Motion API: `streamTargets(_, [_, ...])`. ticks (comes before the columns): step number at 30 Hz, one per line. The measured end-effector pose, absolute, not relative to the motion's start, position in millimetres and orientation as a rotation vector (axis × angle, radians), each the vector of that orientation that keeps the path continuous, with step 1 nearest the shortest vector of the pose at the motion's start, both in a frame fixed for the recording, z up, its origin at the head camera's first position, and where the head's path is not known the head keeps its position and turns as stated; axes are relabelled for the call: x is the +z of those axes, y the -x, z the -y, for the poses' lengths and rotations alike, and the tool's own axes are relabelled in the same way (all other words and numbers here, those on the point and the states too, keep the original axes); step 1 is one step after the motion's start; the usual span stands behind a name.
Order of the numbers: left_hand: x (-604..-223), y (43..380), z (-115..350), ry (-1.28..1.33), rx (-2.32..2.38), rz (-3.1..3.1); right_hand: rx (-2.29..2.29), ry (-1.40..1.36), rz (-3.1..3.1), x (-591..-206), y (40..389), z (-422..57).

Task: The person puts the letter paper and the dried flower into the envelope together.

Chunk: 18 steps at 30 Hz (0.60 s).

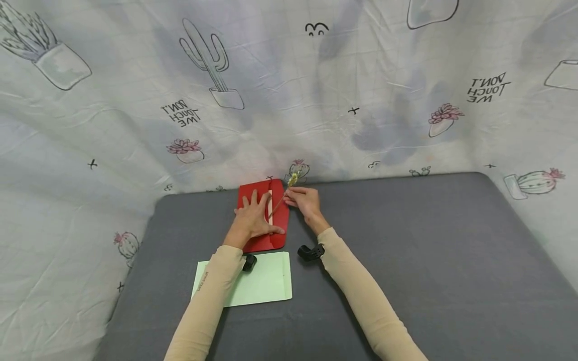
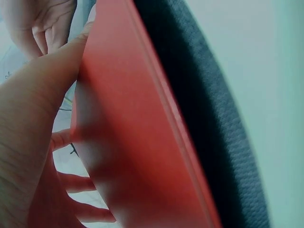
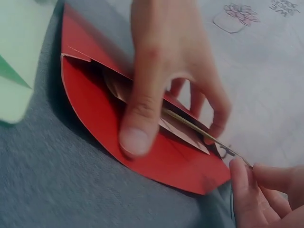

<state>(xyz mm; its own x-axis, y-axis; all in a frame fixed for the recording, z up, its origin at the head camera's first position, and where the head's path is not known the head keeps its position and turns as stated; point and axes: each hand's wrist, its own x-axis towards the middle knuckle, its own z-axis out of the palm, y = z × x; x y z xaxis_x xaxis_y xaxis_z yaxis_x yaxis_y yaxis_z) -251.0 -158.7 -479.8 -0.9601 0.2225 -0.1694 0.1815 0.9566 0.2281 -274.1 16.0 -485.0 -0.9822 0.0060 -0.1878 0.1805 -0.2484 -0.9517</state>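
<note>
My left hand (image 1: 251, 219) lies spread over a red envelope (image 1: 281, 215), its thumb pressing on the unfolded flap and its fingers on the body. The envelope's mouth is parted, and a pale card (image 3: 183, 132) shows inside it. My right hand (image 1: 305, 202) pinches the thin stem of a small yellow dried flower (image 1: 292, 179) between thumb and fingers. In the right wrist view the stem (image 3: 209, 137) slants across the mouth, passing beneath the left hand, which hides its lower end. The flower head points toward the back of the table.
A light green envelope (image 1: 264, 281) lies in front of the red one, partly under the left forearm. Both sit on a grey table (image 1: 406, 260), near its back edge on the left. A patterned cloth (image 1: 289, 100) hangs behind. Each wrist wears a black camera (image 1: 310, 252).
</note>
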Motion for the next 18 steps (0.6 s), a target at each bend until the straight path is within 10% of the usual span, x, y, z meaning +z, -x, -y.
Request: streamTargets(18, [-482,253,157,-0.293,0.322,-2.939,-1.962,-0.032,-2.403,-500,276,20])
